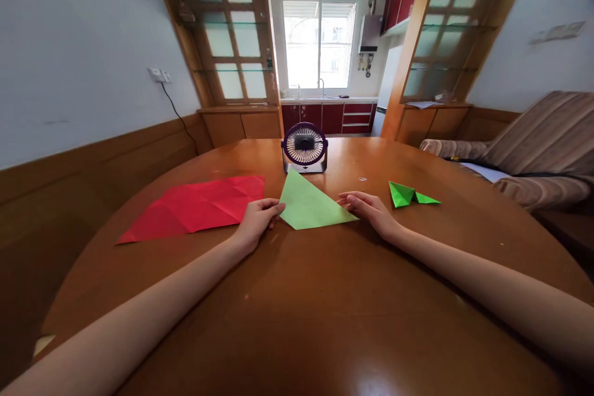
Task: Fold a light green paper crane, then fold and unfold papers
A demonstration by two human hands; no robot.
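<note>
A light green sheet of paper (310,203), with straight edges and pointed corners, is in front of me. My left hand (258,218) pinches its left edge between thumb and fingers. At the sheet's right corner is my right hand (369,209), fingers loosely stretched out beside the edge; whether they touch the paper I cannot tell. Left of it, a red sheet of paper (195,207) with crease lines lies flat, partly behind my left hand. A folded bright green paper piece (403,194) rests to the right of my right hand.
A small purple fan (304,145) stands on the wooden table (297,303) just beyond the light green sheet. A striped armchair (547,136) is at the right. A black cord (179,114) hangs from a wall socket at the left. Kitchen cabinets (331,116) are at the back.
</note>
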